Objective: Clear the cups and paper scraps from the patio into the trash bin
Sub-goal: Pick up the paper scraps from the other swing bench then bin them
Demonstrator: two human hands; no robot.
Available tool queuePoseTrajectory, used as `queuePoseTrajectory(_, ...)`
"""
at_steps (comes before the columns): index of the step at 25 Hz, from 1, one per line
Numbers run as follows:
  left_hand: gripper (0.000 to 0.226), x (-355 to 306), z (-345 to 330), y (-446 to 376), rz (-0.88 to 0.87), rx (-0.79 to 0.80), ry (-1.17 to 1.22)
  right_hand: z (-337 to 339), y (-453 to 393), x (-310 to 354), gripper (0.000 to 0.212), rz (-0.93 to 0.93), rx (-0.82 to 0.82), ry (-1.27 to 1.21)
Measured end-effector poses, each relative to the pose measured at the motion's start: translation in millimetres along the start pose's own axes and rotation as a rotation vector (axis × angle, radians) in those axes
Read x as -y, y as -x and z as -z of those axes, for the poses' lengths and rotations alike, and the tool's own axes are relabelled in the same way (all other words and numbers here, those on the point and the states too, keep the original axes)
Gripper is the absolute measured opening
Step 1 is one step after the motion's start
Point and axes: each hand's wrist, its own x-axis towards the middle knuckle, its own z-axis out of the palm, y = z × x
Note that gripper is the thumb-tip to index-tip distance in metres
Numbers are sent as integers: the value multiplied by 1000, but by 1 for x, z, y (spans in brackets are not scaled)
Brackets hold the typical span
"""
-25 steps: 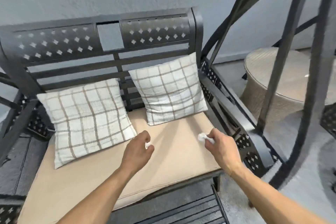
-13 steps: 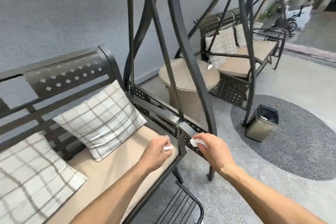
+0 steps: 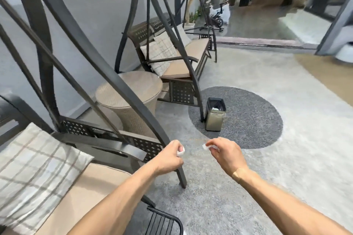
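My left hand (image 3: 169,157) is closed around a small white paper scrap (image 3: 180,152) that pokes out past the fingers. My right hand (image 3: 227,155) pinches a second white paper scrap (image 3: 206,146) between thumb and fingers. Both hands hang over the grey patio floor, just right of the near swing bench's armrest. The trash bin (image 3: 213,122), metal with a black liner, stands open on a round dark rug (image 3: 254,120) some way beyond my hands. White scraps lie inside it.
The near swing bench (image 3: 99,144) with a checked pillow and tan cushion fills the lower left; its slanted frame leg (image 3: 172,155) stands beside my left hand. A round wicker table (image 3: 131,97) and a second swing bench (image 3: 183,63) lie further back. A wire rack (image 3: 162,223) sits below.
My view has swung right, away from the bench seat, so the bin and rug have moved nearer the middle. Both hands have kept their scraps and moved from over the cushion out over the floor.
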Motion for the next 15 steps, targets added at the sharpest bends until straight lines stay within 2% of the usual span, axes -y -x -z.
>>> queuePoseTrajectory(2,34,-22,-16,-28,-4,103,13,16,-9,-38,13,-24,6,-5)
queuePoseTrajectory(4,38,-47,-34,-63,-23,117,-47,37,-22,-81,12,-52,4,-15)
queuePoseTrajectory(11,7,-134,-85,-168,-188,-51,-318,108,-55,-198,13,-88,-32,-21)
queuePoseTrajectory(15,15,-164,-107,-208,-214,-76,-310,127,-58,-238,13,-138,-101,-44)
